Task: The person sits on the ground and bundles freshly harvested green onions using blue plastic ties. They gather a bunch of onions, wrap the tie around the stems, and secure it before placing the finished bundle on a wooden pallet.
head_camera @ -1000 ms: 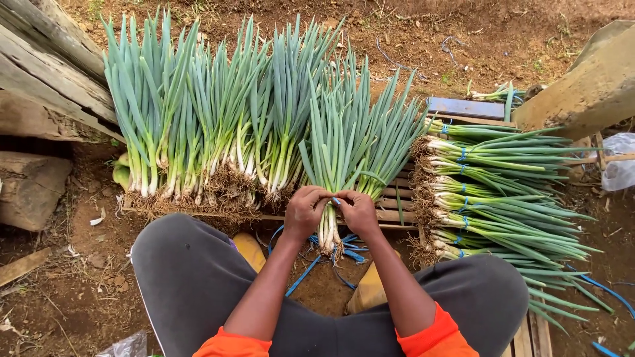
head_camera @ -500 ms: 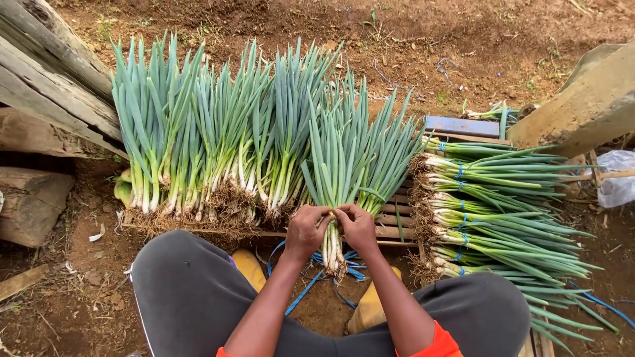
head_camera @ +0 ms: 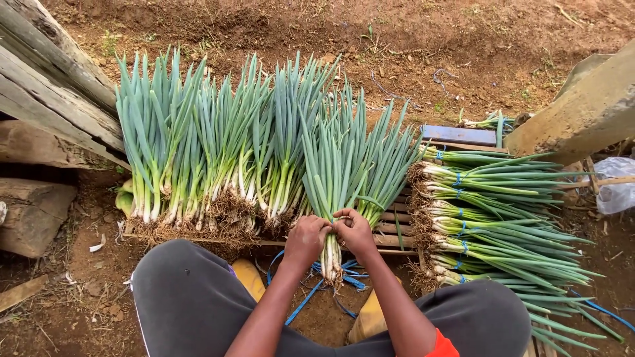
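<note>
A person sits on bare reddish soil, knees spread in dark grey trousers, seen from above. At the lower centre of the frame both hands meet around one bunch of spring onions point(head_camera: 333, 182). The left hand point(head_camera: 306, 239) is curled closed around the pale stalks just above the roots, and the right hand point(head_camera: 357, 233) is closed against it from the other side, fingertips pinched at the same spot. The bunch stands nearly upright, green leaves fanning toward the upper centre, roots hanging between the knees.

Loose blue ties point(head_camera: 349, 276) lie on the soil right under the roots, between two yellow boots point(head_camera: 250, 275).

In the left half of the frame, a row of untied spring onions point(head_camera: 218, 145) leans in a line, roots down on a low wooden pallet point(head_camera: 397, 233). On the right, a stack of tied bundles point(head_camera: 493, 221) lies flat, roots toward the centre, each ringed with a blue band. Weathered timber beams point(head_camera: 46, 86) fill the upper left corner.
</note>
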